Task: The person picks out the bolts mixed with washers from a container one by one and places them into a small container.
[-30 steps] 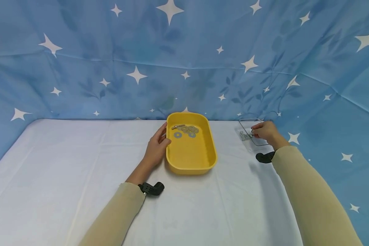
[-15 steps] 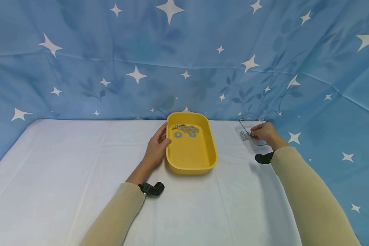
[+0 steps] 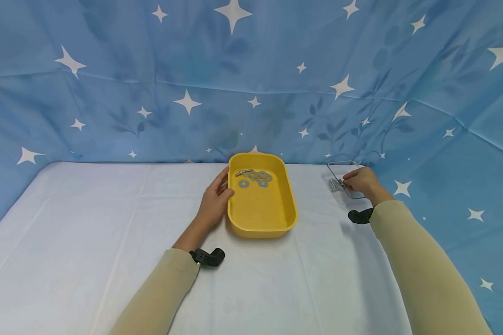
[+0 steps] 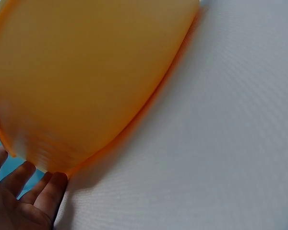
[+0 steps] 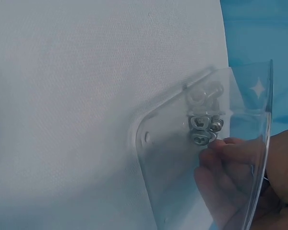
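A yellow tray (image 3: 260, 214) stands on the white cloth in the head view. Several flat washers (image 3: 263, 176) and one metal bolt (image 3: 244, 172) lie in its far part. My left hand (image 3: 213, 201) holds the tray's left side, thumb at the rim and fingers along the outer wall; the fingers (image 4: 52, 194) show against that wall in the left wrist view. At the right, my right hand (image 3: 362, 180) reaches into a clear plastic box (image 5: 168, 158). Its thumb and fingertips pinch at a bolt among several metal bolts (image 5: 200, 123), partly hiding them.
White cloth (image 3: 109, 242) covers the table. A blue curtain (image 3: 251, 125) with white stars hangs close behind the tray and along the right side by the clear box. Each wrist wears a black strap mount (image 3: 208, 257).
The right hand's fingertips have lowered slightly among the bolts in the clear box; a bright metal piece seen raised there earlier now sits lower. Left hand and tray stay put.
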Motion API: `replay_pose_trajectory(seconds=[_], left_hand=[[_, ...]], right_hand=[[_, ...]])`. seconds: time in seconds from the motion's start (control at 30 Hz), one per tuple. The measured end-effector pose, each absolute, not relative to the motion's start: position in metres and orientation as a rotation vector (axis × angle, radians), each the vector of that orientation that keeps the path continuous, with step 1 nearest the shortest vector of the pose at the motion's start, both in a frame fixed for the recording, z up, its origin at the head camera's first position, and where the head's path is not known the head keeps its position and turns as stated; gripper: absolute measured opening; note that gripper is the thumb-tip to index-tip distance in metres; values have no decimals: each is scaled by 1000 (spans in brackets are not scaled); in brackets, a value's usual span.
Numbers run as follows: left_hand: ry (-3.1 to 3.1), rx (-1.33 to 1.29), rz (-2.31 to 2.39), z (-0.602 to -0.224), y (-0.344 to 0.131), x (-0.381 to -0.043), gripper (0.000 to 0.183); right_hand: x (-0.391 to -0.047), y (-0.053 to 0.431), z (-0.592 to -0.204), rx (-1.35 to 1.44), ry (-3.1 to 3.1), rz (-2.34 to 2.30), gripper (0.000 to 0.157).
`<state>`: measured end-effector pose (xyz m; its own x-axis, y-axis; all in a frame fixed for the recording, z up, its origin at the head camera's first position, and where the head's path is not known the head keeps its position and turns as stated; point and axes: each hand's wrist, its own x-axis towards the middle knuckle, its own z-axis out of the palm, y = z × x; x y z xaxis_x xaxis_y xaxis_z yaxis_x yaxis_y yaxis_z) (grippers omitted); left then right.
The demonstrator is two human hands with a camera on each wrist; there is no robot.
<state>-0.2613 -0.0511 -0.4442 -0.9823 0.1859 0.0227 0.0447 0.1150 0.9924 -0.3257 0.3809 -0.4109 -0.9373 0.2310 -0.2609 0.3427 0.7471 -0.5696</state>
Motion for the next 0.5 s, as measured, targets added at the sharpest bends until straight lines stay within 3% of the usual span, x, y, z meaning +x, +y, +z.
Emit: replay_pose_trajectory(seconds=[0.23,0.5], left_hand=[[2271,260,1999,-445,-50,-261,72],[2289,264,2006,-475,-51,-281,72]], right_hand=[[-321,384,-407,410,2795,-931,36],[-318,372,-383,293,2810,-968,44]])
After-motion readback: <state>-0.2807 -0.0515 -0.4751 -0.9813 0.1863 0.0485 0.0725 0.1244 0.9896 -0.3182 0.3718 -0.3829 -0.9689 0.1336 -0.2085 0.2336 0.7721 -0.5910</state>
